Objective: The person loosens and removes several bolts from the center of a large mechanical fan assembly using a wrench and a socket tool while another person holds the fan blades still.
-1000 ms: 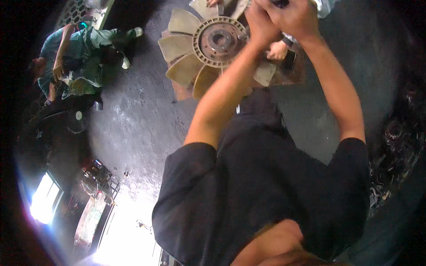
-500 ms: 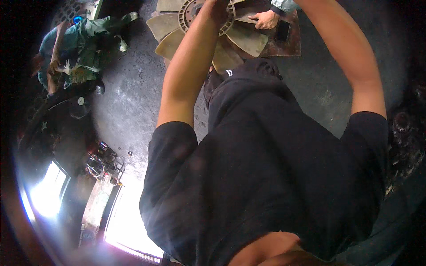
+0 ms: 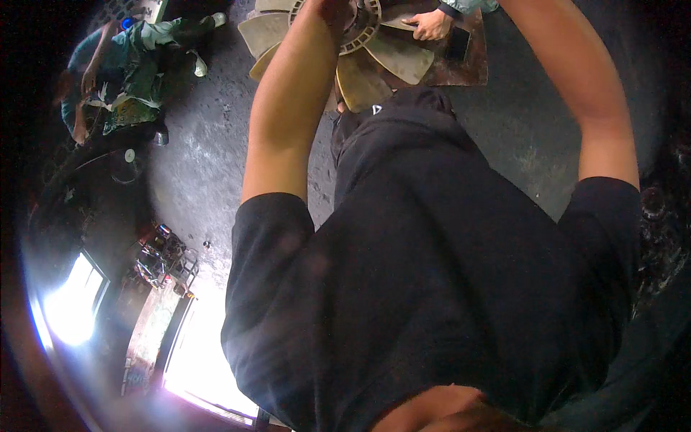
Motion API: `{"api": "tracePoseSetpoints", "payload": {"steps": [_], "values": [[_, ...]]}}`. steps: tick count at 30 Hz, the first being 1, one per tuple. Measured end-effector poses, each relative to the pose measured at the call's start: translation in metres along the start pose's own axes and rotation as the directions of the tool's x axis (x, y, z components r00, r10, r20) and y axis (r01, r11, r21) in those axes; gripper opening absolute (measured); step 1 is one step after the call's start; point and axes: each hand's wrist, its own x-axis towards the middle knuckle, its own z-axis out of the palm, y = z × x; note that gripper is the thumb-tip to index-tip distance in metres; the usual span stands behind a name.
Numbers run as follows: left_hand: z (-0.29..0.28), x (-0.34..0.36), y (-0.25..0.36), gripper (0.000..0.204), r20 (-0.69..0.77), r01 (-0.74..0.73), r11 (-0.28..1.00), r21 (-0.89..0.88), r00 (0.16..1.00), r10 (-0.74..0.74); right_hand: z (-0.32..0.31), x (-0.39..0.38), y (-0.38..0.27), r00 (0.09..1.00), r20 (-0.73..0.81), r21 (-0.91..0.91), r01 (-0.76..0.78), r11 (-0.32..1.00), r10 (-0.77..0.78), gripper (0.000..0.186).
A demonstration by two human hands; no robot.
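Observation:
A large fan (image 3: 399,57) with broad yellowish-beige blades lies at the top of the view, partly cut off by the edge. A slotted ring (image 3: 366,37) surrounds its hub. My left forearm (image 3: 295,93) reaches up across the blades. At the top edge my left hand (image 3: 332,10) is over the hub, its fingers out of sight, so whether it grips anything is hidden. My right forearm (image 3: 568,57) leaves the view at the top right, and its hand is outside the picture. Another person's hand (image 3: 430,26) rests beside a blade on the right.
Under the fan lies a reddish-brown board (image 3: 471,72) with a dark rectangle (image 3: 458,45) on it. Another person (image 3: 126,68) in green-blue clothes is at the far left. Cluttered metal parts (image 3: 164,255) sit at lower left on the dark floor (image 3: 194,158).
My left forearm and hand have shifted slightly left over the hub, and my right forearm slightly right. The fan appears turned a little. The other person's hand stays at the same blade.

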Motion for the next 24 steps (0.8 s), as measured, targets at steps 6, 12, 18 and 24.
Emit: {"api": "tracePoseSetpoints", "payload": {"steps": [6,12,18,24], "values": [[-0.008,-0.026,0.025,0.032,-0.078,-0.051,0.762,-0.646,0.997,0.001,0.011,-0.021,-0.008,0.92,0.156,-0.153,-0.336,0.929,0.358,0.024],[-0.02,0.007,-0.016,0.044,0.169,0.19,0.976,-0.11,0.971,-0.171,0.01,0.005,-0.006,1.0,0.01,-0.028,0.004,1.0,-0.004,0.024],[-0.017,-0.011,0.016,0.042,0.168,0.25,0.908,-0.335,0.965,-0.203,0.008,0.003,-0.004,0.968,0.206,-0.165,-0.112,0.98,0.145,0.026],[-0.014,-0.007,0.005,0.038,0.121,0.154,0.911,-0.382,0.986,-0.116,0.005,0.003,-0.001,0.936,0.34,0.295,-0.198,0.935,0.091,0.025]]}}
